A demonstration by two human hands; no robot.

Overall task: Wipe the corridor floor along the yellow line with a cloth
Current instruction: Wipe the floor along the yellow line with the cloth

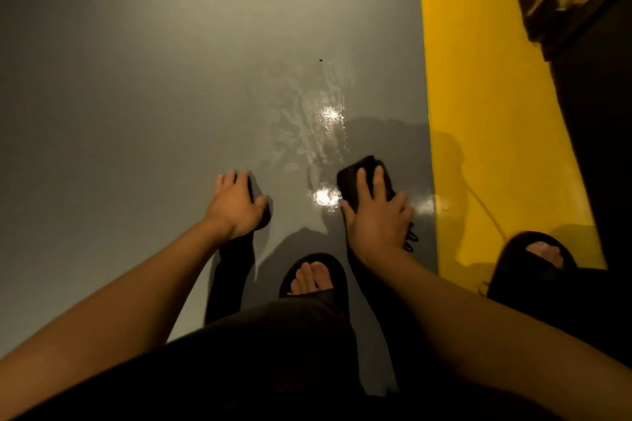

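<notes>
A dark cloth lies on the grey corridor floor, just left of the wide yellow line. My right hand lies on top of the cloth with its fingers spread and presses it to the floor. My left hand rests flat on the bare floor to the left, fingers straight, holding nothing. Wet streaks shine on the floor ahead of the cloth.
My feet in dark slippers stand below the hands, one on the grey floor, the other on the yellow line. A dark wall base and door frame run along the right. A small dark speck lies ahead.
</notes>
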